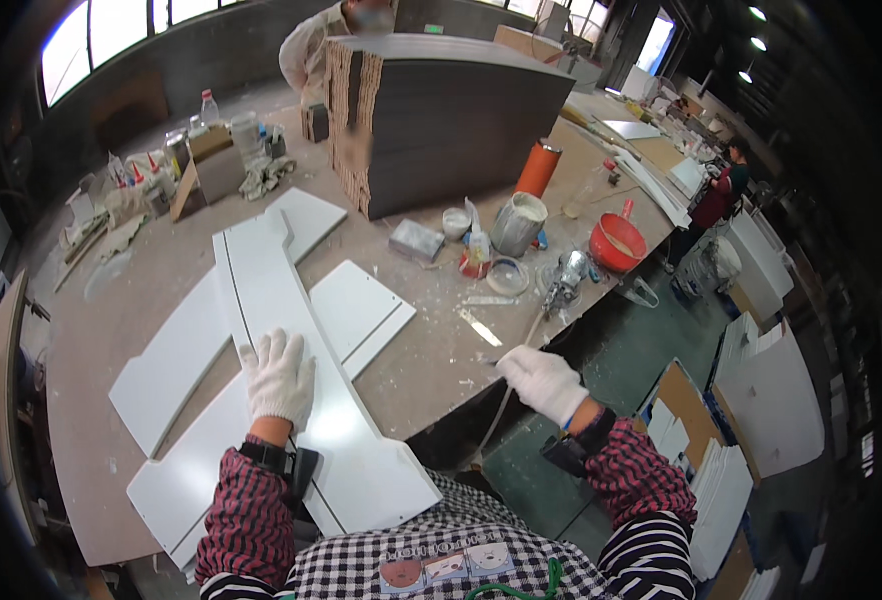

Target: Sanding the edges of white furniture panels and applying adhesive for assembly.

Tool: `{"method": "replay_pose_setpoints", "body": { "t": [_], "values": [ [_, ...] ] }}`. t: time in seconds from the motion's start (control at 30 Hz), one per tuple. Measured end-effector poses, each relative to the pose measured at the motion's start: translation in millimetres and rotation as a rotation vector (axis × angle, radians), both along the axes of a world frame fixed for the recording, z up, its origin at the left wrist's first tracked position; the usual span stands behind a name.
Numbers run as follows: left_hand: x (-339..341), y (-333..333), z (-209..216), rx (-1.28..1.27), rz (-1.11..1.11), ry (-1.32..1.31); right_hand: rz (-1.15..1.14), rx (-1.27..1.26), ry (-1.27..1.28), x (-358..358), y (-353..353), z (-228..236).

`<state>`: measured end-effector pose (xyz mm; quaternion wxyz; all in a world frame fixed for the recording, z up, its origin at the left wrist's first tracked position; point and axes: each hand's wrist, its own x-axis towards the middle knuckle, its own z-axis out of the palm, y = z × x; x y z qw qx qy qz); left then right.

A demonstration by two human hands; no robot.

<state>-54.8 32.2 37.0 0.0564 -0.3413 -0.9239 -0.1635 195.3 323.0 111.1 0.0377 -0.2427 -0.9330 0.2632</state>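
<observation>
My left hand (pixel 280 378), in a white knit glove, lies flat with its fingers stretched on a long white panel (pixel 346 440) that has a dark groove down its length. This panel rests across other white panels (pixel 176 355), and its near end reaches my checked apron. My right hand (pixel 544 384), also gloved, is closed just off the table's edge. A small dark tip shows at its fingers; what it is I cannot make out. A thin hose (pixel 496 425) passes behind the right hand, up to a silver spray gun (pixel 564 280) on the table.
A large dark panel stack (pixel 461 120) stands across the table, with a person (pixel 306 55) behind it. Near the spray gun are a red bowl (pixel 618 241), a paint-smeared can (pixel 518 224), an orange cylinder (pixel 539 167) and a metal scraper (pixel 480 327). White panels (pixel 721 500) lean at the right.
</observation>
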Motion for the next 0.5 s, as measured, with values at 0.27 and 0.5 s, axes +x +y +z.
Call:
{"method": "replay_pose_setpoints", "body": {
  "t": [0.27, 0.5],
  "values": [
    [0.2, -4.2, 1.3, -0.006, 0.031, -0.019, -0.253, -0.239, 0.146, -52.9, 143.9, 28.2],
    [-1.5, 4.0, 7.2, -0.003, 0.016, -0.001, -0.403, -0.183, 0.312, -96.4, 210.9, 38.8]
  ]
}}
